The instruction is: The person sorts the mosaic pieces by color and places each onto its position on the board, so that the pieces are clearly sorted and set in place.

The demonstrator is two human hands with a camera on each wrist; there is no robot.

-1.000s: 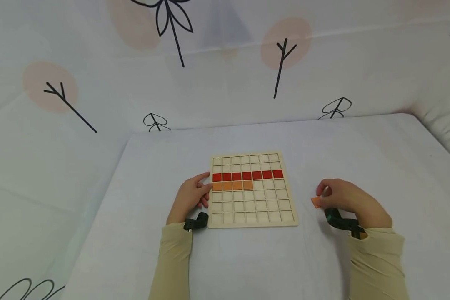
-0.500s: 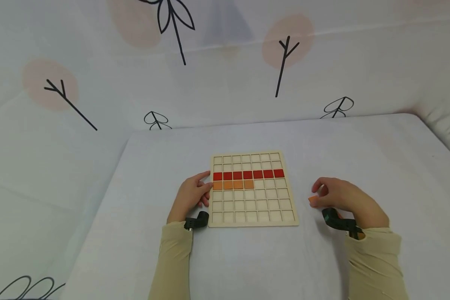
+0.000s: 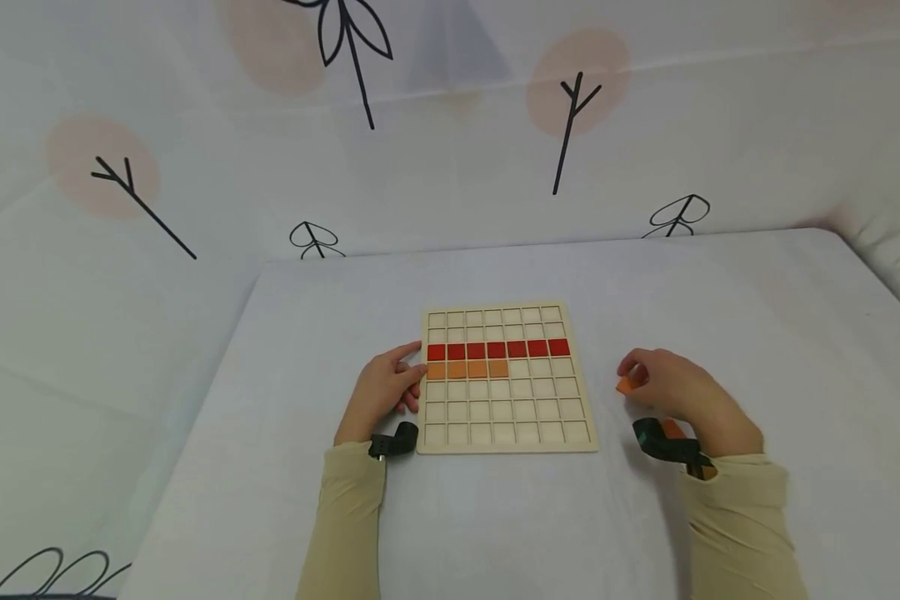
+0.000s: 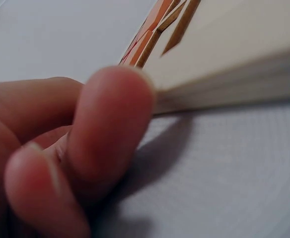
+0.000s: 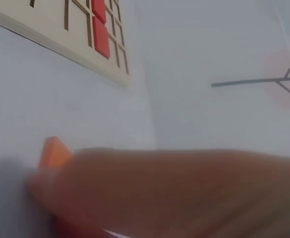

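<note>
A pale wooden grid board (image 3: pixel 506 450) lies flat, with one full row of red tiles (image 3: pixel 496 349) and several orange tiles (image 3: pixel 457 369) in the row below it. At its left edge, my left hand (image 3: pixel 382 385) rests with thumb and index finger touching the rim. In the left wrist view a fingertip (image 4: pixel 112 119) overlaps the board's side. To the right of the board, my right hand (image 3: pixel 675 385) pinches an orange tile (image 3: pixel 626 386) between thumb and fingers. The right wrist view shows this tile (image 5: pixel 54 152) jutting past the thumb, the other fingers mostly hidden.
A white cloth (image 3: pixel 495 533) covers the table, and a patterned fabric backdrop (image 3: pixel 450 167) rises behind it. Dark wrist cameras (image 3: pixel 396 440) sit on both wrists. A patch of orange (image 3: pixel 672 428) shows beside the right wrist camera.
My right hand has moved a little left and away from me, with the orange tile turning in its pinch. The left hand and the board's tiles stay put.
</note>
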